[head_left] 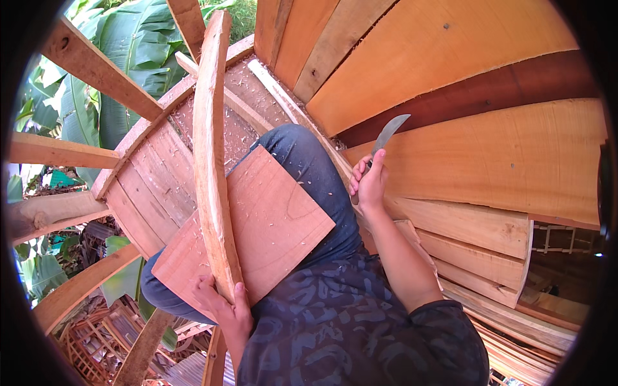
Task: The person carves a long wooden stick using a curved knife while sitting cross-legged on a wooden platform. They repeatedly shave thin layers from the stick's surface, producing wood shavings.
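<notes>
A long, slightly curved wooden stick [211, 148] with rough-cut edges slants away from me across a square plywood board [277, 212] on my lap. My left hand [225, 307] is closed round the stick's near end, at the board's lower edge. Raised to the right of my knee, my right hand [370, 183] grips a knife [391, 132] by its handle. The knife's curved blade points up and away, apart from the stick. Small wood shavings lie on the board and on my jeans.
A plank floor [151, 183] strewn with shavings ends at a railing with wooden posts [106, 71] on the left. Large banana leaves [132, 58] stand beyond it. A wooden plank wall [476, 154] rises close on the right. A pale strip [277, 90] lies along its foot.
</notes>
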{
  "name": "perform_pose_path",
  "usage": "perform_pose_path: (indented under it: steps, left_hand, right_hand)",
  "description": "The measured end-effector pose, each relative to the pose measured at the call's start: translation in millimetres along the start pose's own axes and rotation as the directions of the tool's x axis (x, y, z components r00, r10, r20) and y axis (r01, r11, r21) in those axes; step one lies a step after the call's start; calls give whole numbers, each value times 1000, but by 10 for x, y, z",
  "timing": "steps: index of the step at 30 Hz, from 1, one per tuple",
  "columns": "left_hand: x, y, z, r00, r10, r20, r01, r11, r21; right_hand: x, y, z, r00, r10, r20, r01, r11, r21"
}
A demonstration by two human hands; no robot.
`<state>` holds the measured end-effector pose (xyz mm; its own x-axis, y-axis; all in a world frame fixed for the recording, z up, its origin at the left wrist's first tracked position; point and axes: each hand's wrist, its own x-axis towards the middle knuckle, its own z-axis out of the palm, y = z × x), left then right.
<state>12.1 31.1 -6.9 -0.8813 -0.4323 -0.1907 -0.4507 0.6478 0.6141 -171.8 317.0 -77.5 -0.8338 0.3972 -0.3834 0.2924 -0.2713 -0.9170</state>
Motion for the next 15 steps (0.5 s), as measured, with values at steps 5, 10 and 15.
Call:
perform_pose_path:
  steps: [5,10,15]
  left_hand:
    - [-4,-20,11,1000,6,-10,-6,1000,-12]
    - [2,38,-1,1000,-18,-7,18,1000,-7]
    - [4,8,7,1000,0,-7,-1,1000,-29]
  right_hand:
    - [51,-30,29,1000,0,-10,0,1000,-1]
    - [95,-27,48,1000,-7,-23,5,999,-50]
    - [123,-17,50,1000,-23,-10,22,999,-49]
